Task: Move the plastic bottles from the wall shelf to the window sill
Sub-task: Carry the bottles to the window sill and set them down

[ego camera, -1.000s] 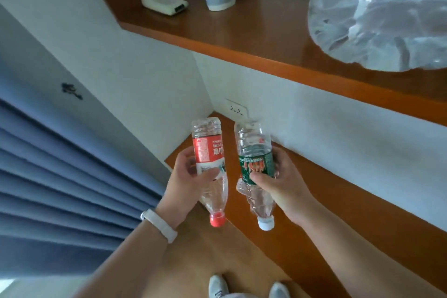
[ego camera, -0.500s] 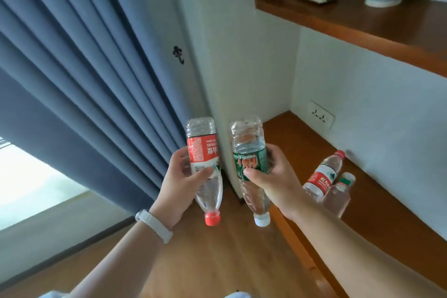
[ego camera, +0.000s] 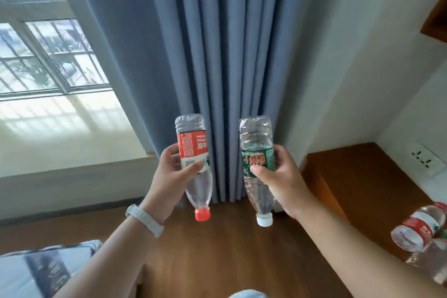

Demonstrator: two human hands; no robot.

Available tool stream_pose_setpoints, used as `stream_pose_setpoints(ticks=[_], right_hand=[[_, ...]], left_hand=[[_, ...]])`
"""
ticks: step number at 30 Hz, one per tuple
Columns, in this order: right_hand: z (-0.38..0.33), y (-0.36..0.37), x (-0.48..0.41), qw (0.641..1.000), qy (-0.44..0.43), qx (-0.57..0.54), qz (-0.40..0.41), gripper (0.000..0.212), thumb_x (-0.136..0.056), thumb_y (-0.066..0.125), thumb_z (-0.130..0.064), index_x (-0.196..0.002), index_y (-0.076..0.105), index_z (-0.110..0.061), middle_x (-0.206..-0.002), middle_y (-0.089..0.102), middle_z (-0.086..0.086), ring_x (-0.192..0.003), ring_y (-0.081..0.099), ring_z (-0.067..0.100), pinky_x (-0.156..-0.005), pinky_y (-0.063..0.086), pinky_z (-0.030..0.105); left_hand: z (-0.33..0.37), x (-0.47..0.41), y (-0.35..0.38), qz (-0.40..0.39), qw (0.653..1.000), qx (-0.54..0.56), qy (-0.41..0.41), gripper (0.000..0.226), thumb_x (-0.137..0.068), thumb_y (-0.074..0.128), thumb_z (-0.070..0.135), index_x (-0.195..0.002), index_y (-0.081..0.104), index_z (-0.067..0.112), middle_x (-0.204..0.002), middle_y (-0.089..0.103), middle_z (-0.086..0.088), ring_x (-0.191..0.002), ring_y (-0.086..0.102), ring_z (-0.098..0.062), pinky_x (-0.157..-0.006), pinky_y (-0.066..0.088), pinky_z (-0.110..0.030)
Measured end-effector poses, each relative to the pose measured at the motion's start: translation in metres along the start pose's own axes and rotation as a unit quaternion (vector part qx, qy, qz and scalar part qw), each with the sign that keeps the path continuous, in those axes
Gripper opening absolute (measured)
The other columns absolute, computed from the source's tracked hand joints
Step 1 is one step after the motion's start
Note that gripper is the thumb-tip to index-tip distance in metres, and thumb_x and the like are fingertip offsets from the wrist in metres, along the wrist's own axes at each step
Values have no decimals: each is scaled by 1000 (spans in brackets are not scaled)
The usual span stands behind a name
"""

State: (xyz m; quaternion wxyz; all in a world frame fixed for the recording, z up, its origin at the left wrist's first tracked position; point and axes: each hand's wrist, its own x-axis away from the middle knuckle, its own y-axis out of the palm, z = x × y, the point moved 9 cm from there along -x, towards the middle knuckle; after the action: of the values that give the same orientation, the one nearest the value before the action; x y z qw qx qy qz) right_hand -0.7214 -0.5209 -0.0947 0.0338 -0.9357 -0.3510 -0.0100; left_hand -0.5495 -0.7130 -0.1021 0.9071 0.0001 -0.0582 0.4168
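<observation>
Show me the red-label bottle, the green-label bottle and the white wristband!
red-label bottle (ego camera: 191, 146): head view, on its red label.
green-label bottle (ego camera: 257, 156): head view, on its green label.
white wristband (ego camera: 145, 221): head view, on the strap.

home bedroom, blue curtain (ego camera: 217, 55) beside barred window (ego camera: 43, 51), wood floor (ego camera: 217, 249), wall socket (ego camera: 425, 158), bedding corner (ego camera: 36, 271)

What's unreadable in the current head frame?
Head view:
- Shelf bottles: blurred, cut by right edge; count unclear.
- Upper shelf: only a corner in frame.
- Red-label bottle and green-label bottle: print partly under thumbs of left hand, right hand.
- Window sill: left end cut by frame edge.
</observation>
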Motion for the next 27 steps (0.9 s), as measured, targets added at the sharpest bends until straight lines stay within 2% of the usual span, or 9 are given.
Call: stream_pose_setpoints(ticks=[3,8,12,15,19,22,27], right_hand=[[-9,58,-12,1000,-8,5,-20,54,-60,79,-38,-109,59,-25,-103,70,11,-96,69,34,-88,55,59],[-25,145,-31,996,-15,16,-89,53,-61,77,-35,-110,60,-27,-98,74,3,-94,70,29,-90,55,58],[-34,206,-43,990,-23,24,-137,46,-66,76,-28,-109,59,-29,-96,73,2,-89,69,20,-91,55,55],[-35,248,-51,984,-13,13,-175,45,-68,73,-20,-110,58,-24,-98,71,7,-88,68,19,-91,55,55],[-32,296,-63,975,-4,13,-221,47,-67,73,-21,-111,57,-24,-102,70,8,-91,68,21,-90,55,56],[-30,327,-78,967,-7,25,-253,49,-64,76,-27,-109,57,-30,-100,71,4,-96,69,24,-89,55,56],[-37,379,-119,954,-10,3,-299,62,-55,77,-39,-113,57,-30,-106,71,7,-102,69,28,-89,57,49]], left_hand=[[-5,0,-62,37,999,19,-4,53,-83,80,10,-126,52,22,-113,70,-5,-102,71,-20,-81,60,-31],[-3,3,-162,109,993,40,3,67,-76,87,22,-132,50,23,-117,69,-5,-103,71,-19,-87,58,-38],[3,10,-220,164,986,38,9,60,-84,80,16,-133,47,25,-118,66,-1,-101,70,-13,-76,56,-23],[4,15,-254,196,980,31,12,63,-83,82,18,-134,47,25,-120,64,-2,-106,68,-14,-84,55,-30],[-2,19,-292,238,971,17,4,66,-75,86,31,-129,48,33,-120,65,1,-110,66,-15,-92,56,-39],[-9,17,-314,269,963,12,-10,72,-69,84,37,-131,48,32,-120,66,1,-111,67,-17,-95,56,-46],[-13,-3,-343,319,947,15,-16,61,-68,83,36,-120,50,39,-120,65,-2,-111,67,-20,-93,56,-45]])
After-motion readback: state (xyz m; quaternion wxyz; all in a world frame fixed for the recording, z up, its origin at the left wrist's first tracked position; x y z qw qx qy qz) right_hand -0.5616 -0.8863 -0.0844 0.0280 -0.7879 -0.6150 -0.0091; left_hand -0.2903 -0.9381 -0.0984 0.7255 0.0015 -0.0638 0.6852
